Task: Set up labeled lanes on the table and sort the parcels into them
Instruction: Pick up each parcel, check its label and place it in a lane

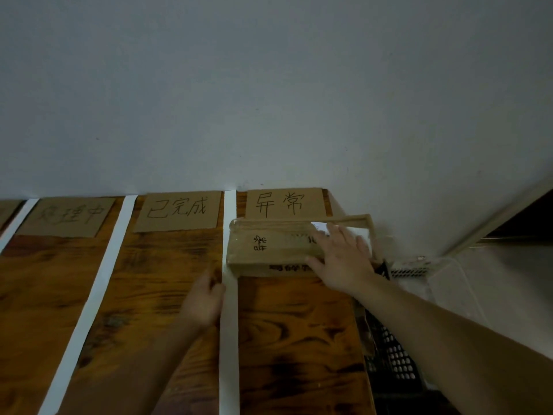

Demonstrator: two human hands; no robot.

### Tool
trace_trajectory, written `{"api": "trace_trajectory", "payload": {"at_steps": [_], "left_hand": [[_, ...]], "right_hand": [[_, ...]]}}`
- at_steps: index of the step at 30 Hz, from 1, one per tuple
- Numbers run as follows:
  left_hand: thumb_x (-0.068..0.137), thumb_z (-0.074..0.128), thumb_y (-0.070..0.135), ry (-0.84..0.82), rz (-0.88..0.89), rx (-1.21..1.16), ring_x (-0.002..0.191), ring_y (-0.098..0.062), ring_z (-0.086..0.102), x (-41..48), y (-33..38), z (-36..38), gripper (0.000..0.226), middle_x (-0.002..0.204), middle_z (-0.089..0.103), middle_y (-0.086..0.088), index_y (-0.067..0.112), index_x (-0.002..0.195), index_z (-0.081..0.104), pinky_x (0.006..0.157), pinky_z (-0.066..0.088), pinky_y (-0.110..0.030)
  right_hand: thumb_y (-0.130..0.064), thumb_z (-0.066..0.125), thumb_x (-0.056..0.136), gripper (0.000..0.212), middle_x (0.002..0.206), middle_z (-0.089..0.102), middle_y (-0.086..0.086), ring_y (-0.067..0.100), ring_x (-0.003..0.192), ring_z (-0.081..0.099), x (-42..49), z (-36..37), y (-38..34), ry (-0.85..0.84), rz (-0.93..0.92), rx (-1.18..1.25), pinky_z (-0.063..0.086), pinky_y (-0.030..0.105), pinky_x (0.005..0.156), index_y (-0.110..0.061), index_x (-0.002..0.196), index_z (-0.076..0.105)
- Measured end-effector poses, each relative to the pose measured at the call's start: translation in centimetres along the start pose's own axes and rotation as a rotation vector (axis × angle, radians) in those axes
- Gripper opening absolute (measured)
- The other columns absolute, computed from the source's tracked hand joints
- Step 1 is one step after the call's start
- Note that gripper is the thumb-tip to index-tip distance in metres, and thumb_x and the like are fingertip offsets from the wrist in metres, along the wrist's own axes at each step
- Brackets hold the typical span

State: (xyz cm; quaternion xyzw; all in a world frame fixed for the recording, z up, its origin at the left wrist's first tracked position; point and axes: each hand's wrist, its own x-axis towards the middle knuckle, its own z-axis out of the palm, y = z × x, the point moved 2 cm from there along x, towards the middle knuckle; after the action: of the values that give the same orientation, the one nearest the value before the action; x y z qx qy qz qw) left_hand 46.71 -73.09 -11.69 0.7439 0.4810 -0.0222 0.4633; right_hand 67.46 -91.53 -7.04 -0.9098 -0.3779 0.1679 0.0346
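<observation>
A brown cardboard parcel (269, 247) with black handwriting lies in the rightmost lane of the wooden table (299, 339), just below the cardboard label (285, 203) at the wall. My right hand (341, 259) lies on the parcel's right end, fingers spread over its top and thumb along its front edge. My left hand (205, 301) hovers blurred beside the white tape strip (229, 324), holding nothing. Two more cardboard labels (179, 211) (67, 217) head the middle and left lanes.
White tape strips (98, 295) (15, 226) split the table into lanes. A grey wall rises behind the table. Past the table's right edge stands a black perforated crate (392, 363), with white cables (443, 289) on the floor.
</observation>
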Motion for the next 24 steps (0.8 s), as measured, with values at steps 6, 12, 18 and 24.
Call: {"api": "trace_trajectory", "payload": {"at_steps": [6,12,18,24], "left_hand": [[0.089,0.037,0.063,-0.198,0.223,0.850,0.139,-0.015,-0.025,-2.3,-4.3,2.8,0.091,0.150,-0.029,0.005,0.022,0.142,-0.025,0.116,-0.006,-0.045],[0.090,0.038,0.060,-0.221,0.277,0.962,0.140,-0.015,-0.024,-1.7,-4.6,1.0,0.087,0.153,-0.026,0.006,0.024,0.148,-0.016,0.115,-0.005,-0.046],[0.091,0.037,0.060,-0.226,0.270,0.983,0.141,-0.016,-0.022,-1.7,-4.9,0.1,0.086,0.156,-0.022,0.003,0.023,0.148,-0.017,0.116,-0.004,-0.045],[0.091,0.038,0.059,-0.217,0.264,0.948,0.144,-0.020,-0.019,-2.0,-4.7,0.1,0.087,0.157,-0.020,0.002,0.021,0.149,-0.014,0.117,-0.001,-0.046]], "right_hand": [[-0.061,0.015,0.096,0.060,0.161,-0.004,0.003,0.031,0.147,-0.007,0.2,1.9,-2.3,-0.157,0.033,-0.070,-0.002,0.057,0.116,-0.040,0.151,0.006],[-0.060,0.016,0.097,0.058,0.161,-0.004,0.002,0.031,0.147,-0.007,0.0,1.9,-2.4,-0.142,0.033,-0.085,-0.002,0.056,0.116,-0.041,0.150,0.008],[-0.060,0.016,0.096,0.058,0.161,-0.003,0.002,0.031,0.147,-0.005,0.3,1.7,-2.4,-0.143,0.042,-0.087,-0.001,0.056,0.116,-0.041,0.150,0.007],[-0.057,0.016,0.098,0.055,0.161,-0.002,0.001,0.030,0.147,-0.004,-0.2,1.8,-2.5,-0.122,0.032,-0.106,0.002,0.055,0.117,-0.040,0.150,0.008]]}}
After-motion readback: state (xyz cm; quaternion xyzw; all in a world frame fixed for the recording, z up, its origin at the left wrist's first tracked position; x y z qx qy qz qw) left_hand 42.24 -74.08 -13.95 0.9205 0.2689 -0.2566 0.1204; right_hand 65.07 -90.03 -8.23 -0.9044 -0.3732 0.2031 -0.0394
